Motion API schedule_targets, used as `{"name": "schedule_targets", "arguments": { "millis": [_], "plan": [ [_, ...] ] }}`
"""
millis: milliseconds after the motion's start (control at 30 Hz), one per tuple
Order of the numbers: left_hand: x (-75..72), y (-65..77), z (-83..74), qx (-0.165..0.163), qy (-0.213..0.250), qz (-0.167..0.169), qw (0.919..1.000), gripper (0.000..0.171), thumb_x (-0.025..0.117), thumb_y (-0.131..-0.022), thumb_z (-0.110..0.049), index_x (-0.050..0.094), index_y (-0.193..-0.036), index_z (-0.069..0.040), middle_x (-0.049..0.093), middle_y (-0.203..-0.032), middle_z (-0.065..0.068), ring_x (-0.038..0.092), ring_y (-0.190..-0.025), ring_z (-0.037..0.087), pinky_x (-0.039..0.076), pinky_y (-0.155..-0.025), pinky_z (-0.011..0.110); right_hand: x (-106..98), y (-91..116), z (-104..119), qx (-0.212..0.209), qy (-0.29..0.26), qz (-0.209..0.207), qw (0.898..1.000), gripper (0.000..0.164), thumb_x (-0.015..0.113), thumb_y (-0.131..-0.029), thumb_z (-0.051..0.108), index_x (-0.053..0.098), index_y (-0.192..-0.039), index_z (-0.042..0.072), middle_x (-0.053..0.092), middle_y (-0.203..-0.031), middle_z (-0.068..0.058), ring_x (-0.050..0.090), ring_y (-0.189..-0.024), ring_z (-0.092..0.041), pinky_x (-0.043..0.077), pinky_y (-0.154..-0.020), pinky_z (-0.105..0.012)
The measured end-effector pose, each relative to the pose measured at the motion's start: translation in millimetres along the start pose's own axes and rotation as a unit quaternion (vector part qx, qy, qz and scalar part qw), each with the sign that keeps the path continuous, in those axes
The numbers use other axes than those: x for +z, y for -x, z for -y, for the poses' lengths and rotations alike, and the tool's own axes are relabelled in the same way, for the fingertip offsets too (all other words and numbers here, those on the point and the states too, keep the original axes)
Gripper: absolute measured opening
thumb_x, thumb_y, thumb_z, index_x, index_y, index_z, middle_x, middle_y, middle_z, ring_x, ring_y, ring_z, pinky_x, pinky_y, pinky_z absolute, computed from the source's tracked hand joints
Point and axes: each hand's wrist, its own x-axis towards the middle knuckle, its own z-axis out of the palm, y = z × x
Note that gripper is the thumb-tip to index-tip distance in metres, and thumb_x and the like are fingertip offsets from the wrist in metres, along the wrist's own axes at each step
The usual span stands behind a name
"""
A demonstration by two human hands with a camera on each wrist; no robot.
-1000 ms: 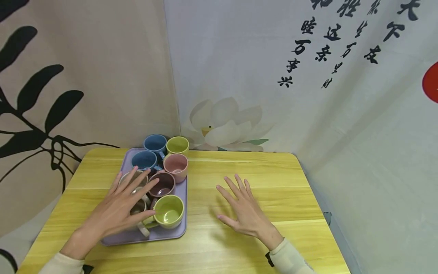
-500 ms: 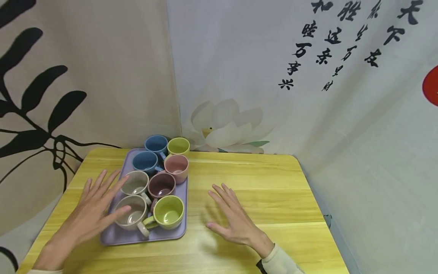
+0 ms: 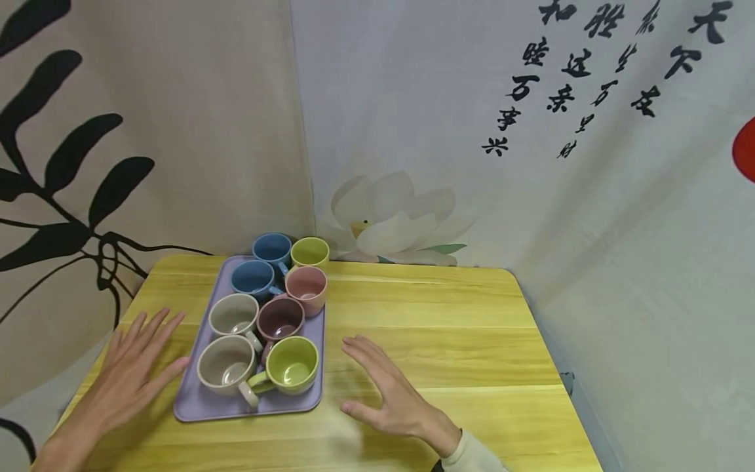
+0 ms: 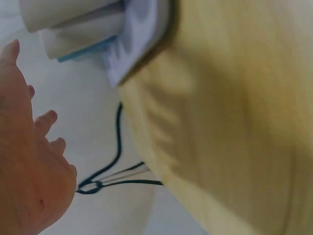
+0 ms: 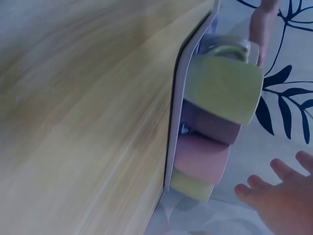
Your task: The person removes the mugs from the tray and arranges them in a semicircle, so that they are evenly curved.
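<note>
A purple tray (image 3: 190, 401) on the left of the table carries several mugs in two columns. The left column has two blue mugs (image 3: 252, 278) at the back and two whitish mugs (image 3: 227, 367) in front. On the right stand a yellow-green mug (image 3: 310, 252), a pink mug (image 3: 306, 288), a dark plum mug (image 3: 280, 320) and another yellow-green mug (image 3: 291, 367). My left hand (image 3: 126, 377), fingers spread, hovers over the table just left of the tray, holding nothing. Right of the tray, my right hand (image 3: 398, 396) holds nothing, its fingers extended and thumb apart.
The wooden table (image 3: 425, 308) extends right of the tray. Behind it hangs a pale cloth (image 3: 407, 131) printed with a lotus and black characters. A beige cloth with dark printed leaves (image 3: 88, 147) hangs at the left.
My left hand has moved left from above the mugs to beside the tray, uncovering the whitish mugs. My right hand has drifted left and nearer to me. Tray and mugs keep their places.
</note>
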Motion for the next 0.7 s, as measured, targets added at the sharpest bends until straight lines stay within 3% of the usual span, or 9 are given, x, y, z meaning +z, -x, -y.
{"name": "schedule_targets", "arguments": {
  "millis": [100, 367, 700],
  "plan": [
    [6.4, 5.2, 7.6, -0.016, -0.001, 0.014, 0.9998, 0.086, 0.067, -0.113, -0.034, 0.019, -0.183, -0.025, 0.012, -0.19, 0.023, -0.008, -0.177, 0.051, -0.029, -0.136, 0.063, 2.3, -1.2, 4.6, -0.008, -0.01, 0.004, 1.0, 0.087, 0.077, -0.105, 0.043, 0.035, -0.177, 0.016, 0.045, -0.182, -0.009, 0.044, -0.169, -0.036, 0.043, -0.134, -0.061],
    [22.5, 13.9, 23.9, -0.034, 0.007, 0.039, 0.9986, 0.081, 0.064, -0.115, -0.034, 0.02, -0.183, -0.027, 0.015, -0.189, 0.026, -0.005, -0.176, 0.056, -0.03, -0.134, 0.064, 8.4, -3.7, 13.6, -0.048, -0.025, 0.013, 0.998, 0.084, 0.076, -0.106, 0.041, 0.038, -0.175, 0.011, 0.051, -0.177, -0.011, 0.053, -0.162, -0.033, 0.048, -0.133, -0.053],
    [32.6, 11.8, 35.1, -0.042, 0.013, 0.066, 0.9968, 0.077, 0.06, -0.117, -0.04, 0.022, -0.183, -0.027, 0.022, -0.186, 0.03, -0.003, -0.175, 0.058, -0.029, -0.135, 0.066, 18.9, -8.6, 25.9, -0.073, -0.066, 0.047, 0.994, 0.081, 0.079, -0.105, 0.034, 0.041, -0.172, 0.01, 0.055, -0.172, -0.011, 0.056, -0.16, -0.026, 0.05, -0.131, -0.043]
  ]
}}
